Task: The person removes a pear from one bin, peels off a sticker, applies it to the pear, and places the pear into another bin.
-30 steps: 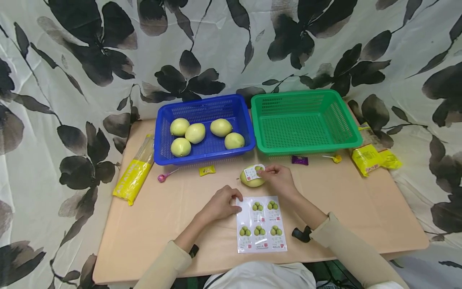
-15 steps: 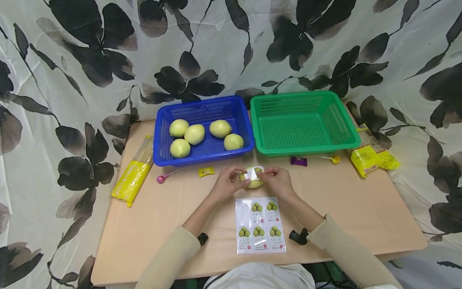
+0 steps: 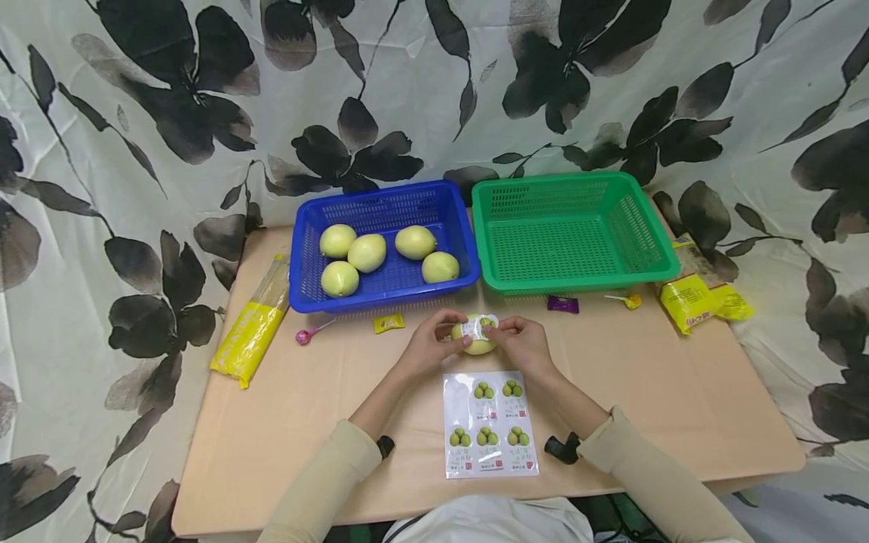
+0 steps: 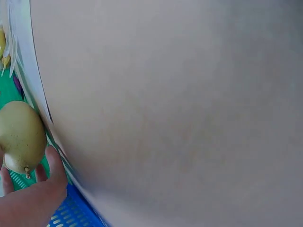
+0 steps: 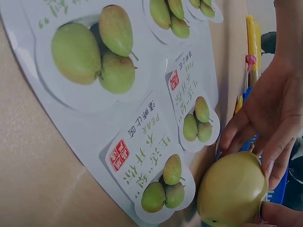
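Observation:
A pale yellow-green pear (image 3: 480,348) sits on the table between both hands, with a white printed sticker (image 3: 473,326) lying across its top and curving with it. My left hand (image 3: 429,345) grips the pear's left end; its stem shows by those fingers in the left wrist view. From the other side, my right hand (image 3: 526,347) has its thumb and fingertips at the sticker's right edge. In the right wrist view the pear (image 5: 232,189) is seen from its bare side. Just in front lies a sticker sheet (image 3: 459,396) of several pear labels, one upper-left place bare.
Behind the hands stand a blue basket (image 3: 384,299) holding several pears and a green basket (image 3: 584,283). A lollipop (image 3: 303,337), a yellow candy (image 3: 389,323), a purple candy (image 3: 563,304) and a yellow lollipop (image 3: 632,302) lie before them. Yellow packets (image 3: 247,339) flank the table.
My left hand has left the sticker sheet and gone up to grip the pear. The sticker, earlier held at its edge by my right hand, now lies wrapped more closely over the pear.

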`<state>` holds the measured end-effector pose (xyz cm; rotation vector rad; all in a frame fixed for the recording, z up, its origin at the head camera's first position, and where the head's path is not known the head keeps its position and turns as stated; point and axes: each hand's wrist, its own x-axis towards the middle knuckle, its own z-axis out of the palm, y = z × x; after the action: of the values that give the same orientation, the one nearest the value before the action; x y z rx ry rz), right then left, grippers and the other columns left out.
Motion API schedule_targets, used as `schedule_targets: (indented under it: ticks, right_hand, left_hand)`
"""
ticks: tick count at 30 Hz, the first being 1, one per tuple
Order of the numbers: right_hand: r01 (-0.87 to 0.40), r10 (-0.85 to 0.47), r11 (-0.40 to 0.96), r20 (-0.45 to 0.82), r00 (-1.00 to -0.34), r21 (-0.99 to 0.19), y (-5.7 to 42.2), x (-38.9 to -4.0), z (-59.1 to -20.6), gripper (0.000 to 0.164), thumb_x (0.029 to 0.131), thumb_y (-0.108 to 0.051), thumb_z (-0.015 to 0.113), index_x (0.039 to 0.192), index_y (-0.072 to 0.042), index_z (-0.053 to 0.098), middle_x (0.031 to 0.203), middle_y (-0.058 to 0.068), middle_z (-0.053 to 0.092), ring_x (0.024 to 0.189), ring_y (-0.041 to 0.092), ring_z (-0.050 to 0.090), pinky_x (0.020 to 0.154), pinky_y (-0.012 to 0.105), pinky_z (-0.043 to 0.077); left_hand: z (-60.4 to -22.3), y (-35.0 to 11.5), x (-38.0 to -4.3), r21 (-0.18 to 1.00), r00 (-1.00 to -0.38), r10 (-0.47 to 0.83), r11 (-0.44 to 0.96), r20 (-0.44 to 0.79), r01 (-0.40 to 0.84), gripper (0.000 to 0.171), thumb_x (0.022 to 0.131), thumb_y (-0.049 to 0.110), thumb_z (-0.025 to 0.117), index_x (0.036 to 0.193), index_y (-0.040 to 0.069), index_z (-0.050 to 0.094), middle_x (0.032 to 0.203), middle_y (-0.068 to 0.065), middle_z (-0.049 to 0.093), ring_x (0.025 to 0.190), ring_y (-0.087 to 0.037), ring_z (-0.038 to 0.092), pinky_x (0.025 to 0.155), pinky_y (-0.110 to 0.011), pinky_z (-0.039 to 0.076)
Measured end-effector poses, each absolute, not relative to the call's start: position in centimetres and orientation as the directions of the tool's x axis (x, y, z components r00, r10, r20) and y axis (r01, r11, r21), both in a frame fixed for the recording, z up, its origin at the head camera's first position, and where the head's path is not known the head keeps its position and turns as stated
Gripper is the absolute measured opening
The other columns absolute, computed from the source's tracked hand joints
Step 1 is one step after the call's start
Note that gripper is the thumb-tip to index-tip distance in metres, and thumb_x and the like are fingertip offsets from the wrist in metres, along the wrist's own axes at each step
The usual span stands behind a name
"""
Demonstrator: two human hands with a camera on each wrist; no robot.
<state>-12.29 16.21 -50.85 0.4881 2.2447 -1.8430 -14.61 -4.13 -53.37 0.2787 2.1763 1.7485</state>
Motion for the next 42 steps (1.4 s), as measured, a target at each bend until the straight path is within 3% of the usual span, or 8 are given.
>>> schedule_targets:
  ticks: [7, 18, 26, 35, 42]
  right_hand:
    - [0.376, 0.125, 0.192, -0.357, -0.926, -0.907, 16.2, -12.3, -51.1, 0.023, 0.092, -0.021, 0.079, 0.097, -0.001, 0.067, 0.074, -0.003, 0.057, 0.069, 0.012, 0.051, 0.058, 0.02, 0.042]
    - [0.209, 0.08, 0.455, -0.194, -0.978, -0.866, 16.8, -12.7, -51.3, 0.031, 0.096, -0.035, 0.074, 0.086, -0.006, 0.069, 0.069, -0.001, 0.057, 0.061, 0.015, 0.049, 0.053, 0.024, 0.038]
    - [0.221, 0.077, 0.477, -0.21, -0.975, -0.851, 17.3, -12.8, -51.9, 0.038, 0.1, -0.04, 0.068, 0.084, -0.007, 0.066, 0.069, -0.001, 0.054, 0.062, 0.015, 0.047, 0.055, 0.025, 0.038]
    - [0.225, 0.078, 0.461, -0.214, -0.974, -0.858, 17.6, -12.7, -52.5, 0.039, 0.103, -0.035, 0.065, 0.088, 0.0, 0.067, 0.069, -0.001, 0.052, 0.069, 0.017, 0.049, 0.062, 0.026, 0.041]
    - [0.184, 0.017, 0.467, -0.199, -0.98, -0.865, 17.9, -12.2, -52.7, 0.031, 0.102, -0.034, 0.068, 0.091, -0.005, 0.067, 0.077, 0.003, 0.056, 0.072, 0.018, 0.051, 0.064, 0.027, 0.043]
  left_hand:
    - [-53.5, -4.3, -14.6, 0.974, -0.917, 0.369, 0.217, -0.15, -0.072, 0.036, 0.094, 0.012, 0.078, 0.127, 0.01, 0.063, 0.136, -0.016, 0.06, 0.128, -0.038, 0.063, 0.1, -0.037, 0.058]
    - [-53.5, -4.2, -14.6, 0.977, -0.916, 0.374, 0.199, -0.147, -0.075, 0.036, 0.092, 0.004, 0.078, 0.125, 0.007, 0.063, 0.134, -0.017, 0.061, 0.125, -0.037, 0.066, 0.093, -0.033, 0.061]
    - [-53.3, -4.4, -14.5, 0.973, -0.918, 0.367, 0.221, -0.15, -0.07, 0.036, 0.091, 0.005, 0.079, 0.124, 0.009, 0.064, 0.133, -0.015, 0.063, 0.122, -0.035, 0.067, 0.095, -0.033, 0.06]
    - [-53.2, -4.4, -14.5, 0.973, -0.921, 0.357, 0.215, -0.156, -0.082, 0.035, 0.091, 0.004, 0.079, 0.123, 0.008, 0.065, 0.132, -0.016, 0.063, 0.121, -0.034, 0.067, 0.092, -0.032, 0.06]
    - [-53.2, -4.4, -14.4, 0.969, -0.926, 0.338, 0.231, -0.167, -0.09, 0.036, 0.091, 0.004, 0.079, 0.123, 0.01, 0.065, 0.133, -0.015, 0.063, 0.122, -0.035, 0.067, 0.096, -0.034, 0.06]
